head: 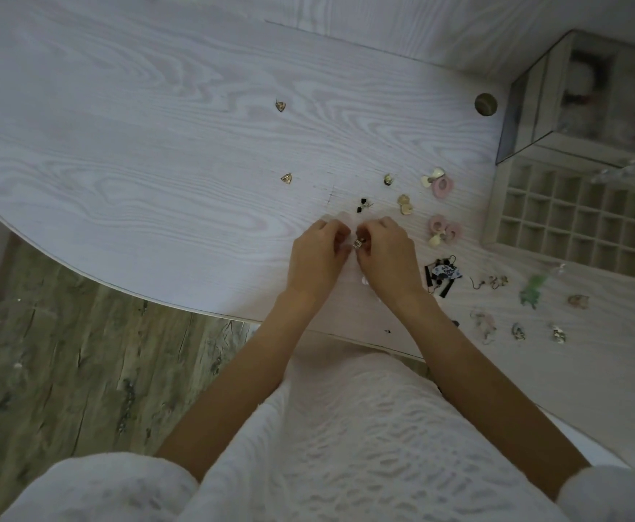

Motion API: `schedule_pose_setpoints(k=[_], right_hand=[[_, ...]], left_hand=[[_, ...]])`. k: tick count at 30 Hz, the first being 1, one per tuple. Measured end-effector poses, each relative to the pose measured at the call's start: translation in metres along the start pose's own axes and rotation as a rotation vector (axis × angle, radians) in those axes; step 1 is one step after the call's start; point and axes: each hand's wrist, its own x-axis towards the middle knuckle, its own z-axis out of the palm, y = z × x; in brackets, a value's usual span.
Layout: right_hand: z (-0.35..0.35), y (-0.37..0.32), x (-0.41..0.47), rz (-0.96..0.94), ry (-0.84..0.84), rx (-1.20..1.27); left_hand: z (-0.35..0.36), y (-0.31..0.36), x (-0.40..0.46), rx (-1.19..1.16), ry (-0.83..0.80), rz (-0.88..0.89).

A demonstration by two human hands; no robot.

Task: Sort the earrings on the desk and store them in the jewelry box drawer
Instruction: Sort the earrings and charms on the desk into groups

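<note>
From above, both hands meet over the pale wooden desk (157, 145). The left hand (317, 254) and the right hand (385, 250) are drawn close, fingertips pinched together on one small square earring (358, 243) held between them, just above the desk top. I cannot tell which hand bears most of the hold.

Just beyond the hands lies a small black earring pair (363, 206). To the right of it sit gold disc earrings (405, 205), and a single gold stud (388, 179) a little farther off. Two pink hoop earrings (444, 224) (440, 184) with cream pieces lie nearer the drawer. Two gold heart-shaped earrings (286, 178) (280, 105) lie well apart on the left. Black-and-white tassel earrings (442, 275) rest beside the right wrist, and more small pieces, one green (532, 292), are scattered along the desk's near right edge.

The jewelry box (572, 107) stands at the far right, with its drawer (568, 216) pulled out, the grid compartments showing bare as far as I can see
</note>
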Motion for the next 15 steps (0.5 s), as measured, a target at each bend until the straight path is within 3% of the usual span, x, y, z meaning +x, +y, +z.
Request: schedule_pose_setpoints(k=[11,15], right_hand=[[-0.012,-0.004,-0.002,-0.044,-0.055,-0.058],[-0.038,-0.015,0.019,-0.149,-0.029,-0.023]], left_hand=[[-0.021,-0.005,-0.001,-0.043,-0.051,0.003],[-0.057,-0.031,0.015,-0.028,0.074,0.012]])
